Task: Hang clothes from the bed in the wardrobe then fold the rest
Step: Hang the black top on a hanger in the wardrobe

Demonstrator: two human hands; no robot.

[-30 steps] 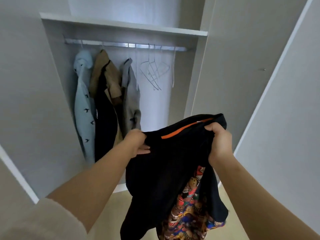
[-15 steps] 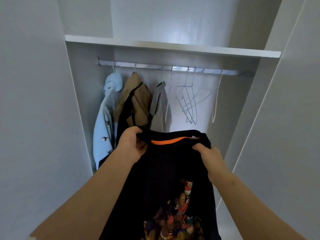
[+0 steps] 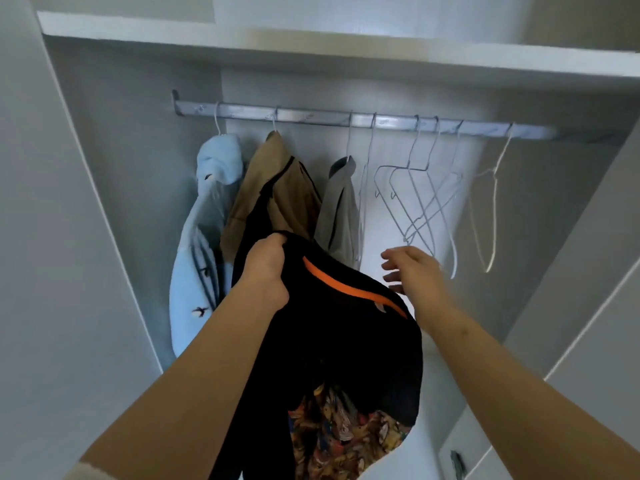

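A black T-shirt with an orange collar lining and a colourful print hangs from my left hand, which grips its neck edge. My right hand is off the shirt, fingers spread, raised below several empty white wire hangers on the metal rail. On the rail's left hang a light blue jacket, a tan and black garment and a grey shirt.
The wardrobe's white shelf runs above the rail. Its left side panel and open right door frame the opening. One more empty hanger hangs alone at the rail's right end.
My right hand has let go of the shirt's collar and lifted toward the empty hangers. The shirt now hangs from the left hand alone. The view has moved closer to the wardrobe.
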